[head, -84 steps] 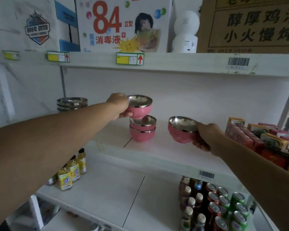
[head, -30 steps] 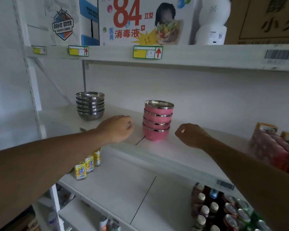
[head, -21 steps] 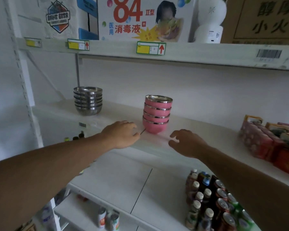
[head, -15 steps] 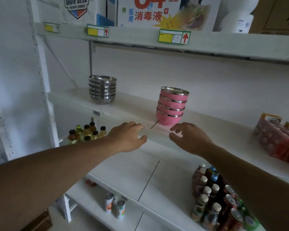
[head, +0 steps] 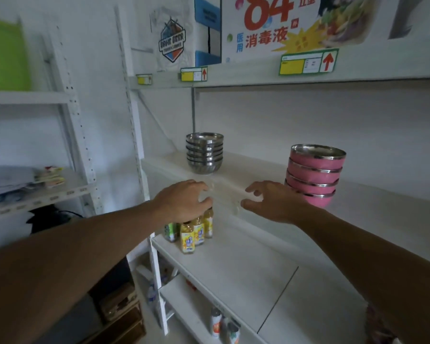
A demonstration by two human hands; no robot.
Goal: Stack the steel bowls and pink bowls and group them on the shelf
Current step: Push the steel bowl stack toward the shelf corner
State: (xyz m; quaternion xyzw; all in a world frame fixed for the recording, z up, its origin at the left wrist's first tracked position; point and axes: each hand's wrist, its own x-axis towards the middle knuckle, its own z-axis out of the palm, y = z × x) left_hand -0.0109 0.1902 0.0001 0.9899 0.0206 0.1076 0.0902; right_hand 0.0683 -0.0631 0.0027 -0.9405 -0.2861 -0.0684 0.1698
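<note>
A stack of several steel bowls (head: 204, 153) stands at the left end of the white middle shelf (head: 253, 170). A stack of several pink bowls (head: 314, 173) with steel rims stands to its right, apart from it. My left hand (head: 183, 201) hovers in front of the shelf's front edge, below the steel stack, fingers loosely apart and holding nothing. My right hand (head: 273, 201) is beside it, just left of and in front of the pink stack, fingers spread and empty. Neither hand touches a bowl.
Small yellow-labelled bottles (head: 193, 233) stand on the lower shelf under my left hand. Boxes (head: 283, 28) sit on the top shelf above price tags (head: 308, 62). A second white rack (head: 35, 192) with folded items stands to the left. More bottles (head: 221, 326) are on the bottom shelf.
Both hands have let go of the pink bowls, which now stand as one stack, and drawn back to the shelf's front edge. The view has swung left.
</note>
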